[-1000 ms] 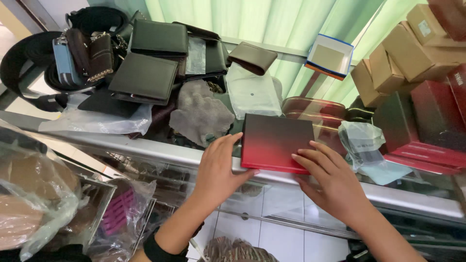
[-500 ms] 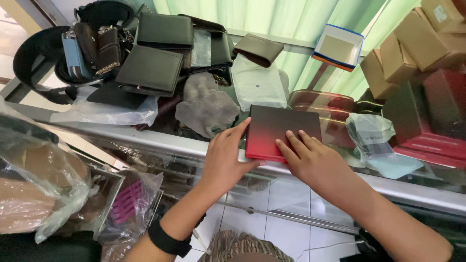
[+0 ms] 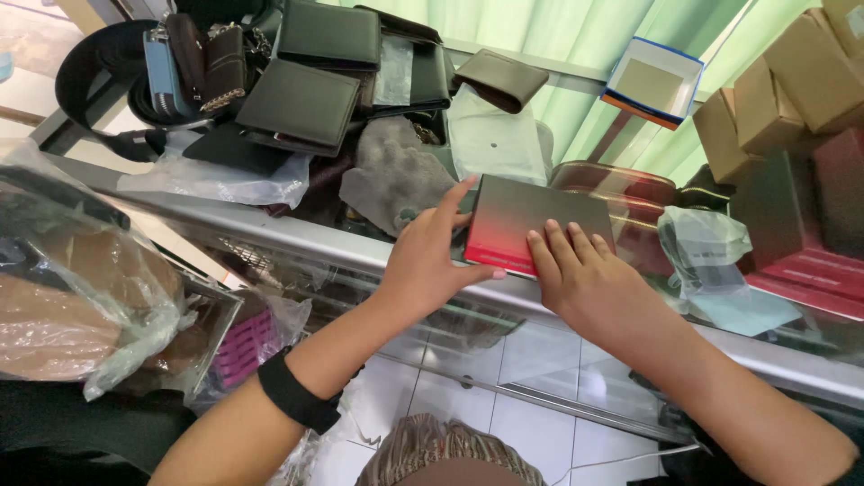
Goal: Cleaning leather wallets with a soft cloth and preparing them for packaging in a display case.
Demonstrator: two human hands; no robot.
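A flat rectangular box, dark grey fading to red at its near edge, lies on the glass counter. My left hand grips its left end, index finger stretched along the side. My right hand rests on the near right part of the lid, fingers flat and together. A black band circles my left wrist.
Dark green wallets, a grey cloth pouch and black belts crowd the counter's back left. Red boxes and brown cartons stand at the right. An open blue-edged box sits behind. Plastic-wrapped goods lie at lower left.
Both hands have stayed on the box, which shifted slightly on the counter. My right hand slid toward the near right of the lid.
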